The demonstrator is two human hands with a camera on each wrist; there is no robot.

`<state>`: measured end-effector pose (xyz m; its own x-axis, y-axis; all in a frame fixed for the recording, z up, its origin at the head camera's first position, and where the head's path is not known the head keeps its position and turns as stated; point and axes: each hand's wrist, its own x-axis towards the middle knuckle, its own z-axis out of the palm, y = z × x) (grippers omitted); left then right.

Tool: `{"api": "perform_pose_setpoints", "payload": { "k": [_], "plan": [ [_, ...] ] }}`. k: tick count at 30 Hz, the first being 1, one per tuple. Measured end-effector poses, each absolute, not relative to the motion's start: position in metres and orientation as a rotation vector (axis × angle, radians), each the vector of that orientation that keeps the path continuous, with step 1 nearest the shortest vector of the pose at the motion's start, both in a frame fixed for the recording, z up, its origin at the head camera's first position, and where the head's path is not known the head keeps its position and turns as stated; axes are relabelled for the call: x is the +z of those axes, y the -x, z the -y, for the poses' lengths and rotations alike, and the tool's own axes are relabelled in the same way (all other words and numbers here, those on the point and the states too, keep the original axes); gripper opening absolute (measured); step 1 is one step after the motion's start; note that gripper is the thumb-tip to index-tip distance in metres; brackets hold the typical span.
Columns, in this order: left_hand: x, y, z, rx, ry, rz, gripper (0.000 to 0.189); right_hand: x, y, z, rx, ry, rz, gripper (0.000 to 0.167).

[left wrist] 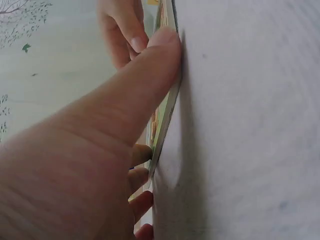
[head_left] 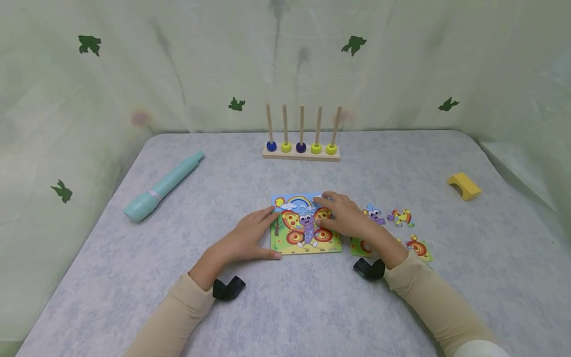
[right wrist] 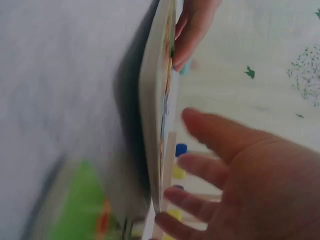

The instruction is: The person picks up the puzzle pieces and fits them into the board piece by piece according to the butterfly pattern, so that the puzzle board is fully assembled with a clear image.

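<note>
A square butterfly puzzle board (head_left: 308,233), with a rainbow and sun along its top, lies on the table between both hands. My left hand (head_left: 250,235) rests along the board's left side, its thumb straight at the near-left corner. In the left wrist view, the thumb (left wrist: 155,65) touches the board's edge and the other fingertips reach its side farther off. Over the upper right of the board is my right hand (head_left: 345,215), fingers spread. The right wrist view shows those fingers apart, with nothing held between them. Loose puzzle pieces (head_left: 403,217) lie right of the board, some partly hidden by my right forearm.
At the back stands a wooden peg rack (head_left: 301,154) with blue, yellow and dark beads on upright sticks. A turquoise microphone-shaped toy (head_left: 165,187) lies at the left. A yellow arch block (head_left: 465,186) sits at the far right. Pale curtains hang behind the table.
</note>
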<state>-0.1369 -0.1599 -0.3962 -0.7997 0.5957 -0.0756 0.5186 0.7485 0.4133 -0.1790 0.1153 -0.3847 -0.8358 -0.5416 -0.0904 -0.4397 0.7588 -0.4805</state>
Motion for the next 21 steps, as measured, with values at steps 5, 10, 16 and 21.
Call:
{"api": "perform_pose_setpoints", "payload": {
  "k": [5,10,16,21],
  "plan": [
    [-0.404,0.14,0.163,0.603,-0.846,-2.738,0.102,-0.369,0.177,-0.127,-0.883,0.808,-2.712,0.061],
    [-0.408,0.142,0.166,0.656,-0.845,-2.732,0.106,-0.351,0.17,-0.147,-1.051,0.782,-2.729,0.064],
    [-0.409,0.142,0.166,0.662,-0.846,-2.724,0.107,-0.353,0.164,-0.173,-1.067,0.73,-2.757,0.068],
    [-0.408,0.142,0.165,0.672,-0.839,-2.719,0.107,-0.368,0.163,-0.188,-1.07,0.71,-2.696,0.066]
  ]
}}
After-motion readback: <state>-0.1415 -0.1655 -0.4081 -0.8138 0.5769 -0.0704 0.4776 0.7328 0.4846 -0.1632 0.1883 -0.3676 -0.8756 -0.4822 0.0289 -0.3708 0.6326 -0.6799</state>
